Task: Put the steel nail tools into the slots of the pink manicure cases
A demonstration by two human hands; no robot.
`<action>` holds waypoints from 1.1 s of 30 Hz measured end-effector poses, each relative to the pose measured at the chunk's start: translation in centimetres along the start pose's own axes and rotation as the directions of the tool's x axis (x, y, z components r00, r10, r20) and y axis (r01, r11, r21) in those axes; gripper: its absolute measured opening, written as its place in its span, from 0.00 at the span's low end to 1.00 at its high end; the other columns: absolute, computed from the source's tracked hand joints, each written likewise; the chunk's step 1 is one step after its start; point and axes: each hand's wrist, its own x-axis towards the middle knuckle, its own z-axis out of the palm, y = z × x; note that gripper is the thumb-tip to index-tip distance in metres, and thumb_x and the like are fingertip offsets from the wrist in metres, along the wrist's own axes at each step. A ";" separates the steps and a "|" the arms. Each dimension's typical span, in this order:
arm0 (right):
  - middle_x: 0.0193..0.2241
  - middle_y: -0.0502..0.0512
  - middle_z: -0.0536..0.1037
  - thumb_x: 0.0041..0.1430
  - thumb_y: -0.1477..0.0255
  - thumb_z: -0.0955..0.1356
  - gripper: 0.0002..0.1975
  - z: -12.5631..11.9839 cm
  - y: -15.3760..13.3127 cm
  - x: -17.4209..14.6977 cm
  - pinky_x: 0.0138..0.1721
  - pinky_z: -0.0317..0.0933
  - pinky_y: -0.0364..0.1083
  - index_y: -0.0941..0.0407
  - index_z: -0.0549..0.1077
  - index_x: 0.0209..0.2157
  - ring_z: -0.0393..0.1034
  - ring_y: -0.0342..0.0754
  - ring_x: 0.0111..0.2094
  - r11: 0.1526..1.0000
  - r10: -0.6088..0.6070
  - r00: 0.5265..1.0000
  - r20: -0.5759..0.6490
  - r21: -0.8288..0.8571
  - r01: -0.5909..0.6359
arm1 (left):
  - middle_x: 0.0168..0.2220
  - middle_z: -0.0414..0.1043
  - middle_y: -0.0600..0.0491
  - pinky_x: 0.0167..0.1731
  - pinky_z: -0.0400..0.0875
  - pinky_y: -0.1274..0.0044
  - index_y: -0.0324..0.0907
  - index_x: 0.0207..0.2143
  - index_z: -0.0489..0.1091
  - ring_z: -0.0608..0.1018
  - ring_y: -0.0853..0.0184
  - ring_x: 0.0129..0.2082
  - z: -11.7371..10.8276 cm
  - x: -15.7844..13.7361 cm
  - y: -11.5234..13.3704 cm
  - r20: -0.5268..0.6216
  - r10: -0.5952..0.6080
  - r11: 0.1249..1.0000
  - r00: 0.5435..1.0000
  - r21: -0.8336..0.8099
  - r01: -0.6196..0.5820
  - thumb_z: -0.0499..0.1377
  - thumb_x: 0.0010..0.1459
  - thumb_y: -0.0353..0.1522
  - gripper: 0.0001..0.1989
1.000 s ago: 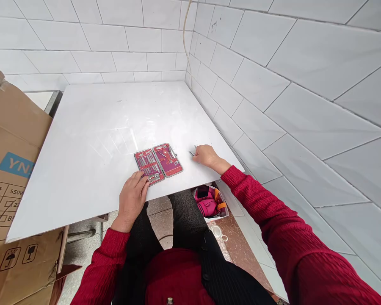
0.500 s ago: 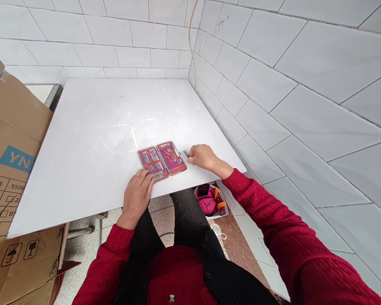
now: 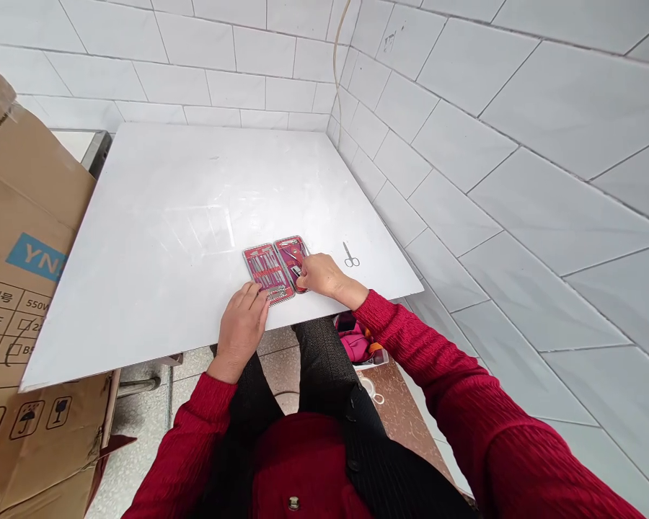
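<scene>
An open manicure case point(image 3: 267, 250) with a red lining lies near the table's front edge. Slim metal tools fill its left half. My left hand point(image 3: 241, 321) is closed on the near left corner of the case, fingers over the edge and thumb along the near side. Over the right half, my right hand point(image 3: 324, 275) pinches a small dark-and-silver tool point(image 3: 297, 272), partly covered by the fingers; its kind is unclear. Small metal scissors point(image 3: 351, 255) lie apart on the white table, right of the case, blades pointing away from me.
The white tabletop point(image 3: 167, 173) reaches back to a tiled wall point(image 3: 492, 130). At left stand large cardboard boxes point(image 3: 37, 194). Below the front edge, right of my legs, sits a container with pink and orange things point(image 3: 357, 342). A thin cable point(image 3: 336, 61) hangs in the corner.
My right hand has moved left from the tabletop onto the case's right half. The scissors now show on the table at right. My left hand remains at the case's corner.
</scene>
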 end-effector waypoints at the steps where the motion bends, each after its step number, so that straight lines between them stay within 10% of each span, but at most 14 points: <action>1: 0.35 0.63 0.84 0.56 0.70 0.71 0.10 0.1 -0.2 0.1 0.32 0.58 0.46 0.60 0.83 0.35 0.79 0.55 0.38 1.000 0.006 1.000 -0.002 -0.005 -0.006 | 0.55 0.73 0.41 0.59 0.70 0.59 0.40 0.51 0.72 0.72 0.53 0.60 0.0 0.0 0.0 0.002 0.000 1.000 1.000 0.002 0.000 0.49 0.72 0.31 0.14; 33: 0.43 0.64 0.83 0.66 0.71 0.64 0.12 2.5 -1.8 1.6 0.40 0.60 0.46 0.60 0.78 0.42 0.77 0.55 0.44 0.995 0.100 0.979 -0.179 0.030 -0.096 | 0.54 0.75 0.41 0.57 0.72 0.59 0.37 0.51 0.72 0.73 0.52 0.59 0.1 -0.2 0.1 -0.020 0.030 0.999 0.999 0.023 -0.029 0.50 0.71 0.30 0.13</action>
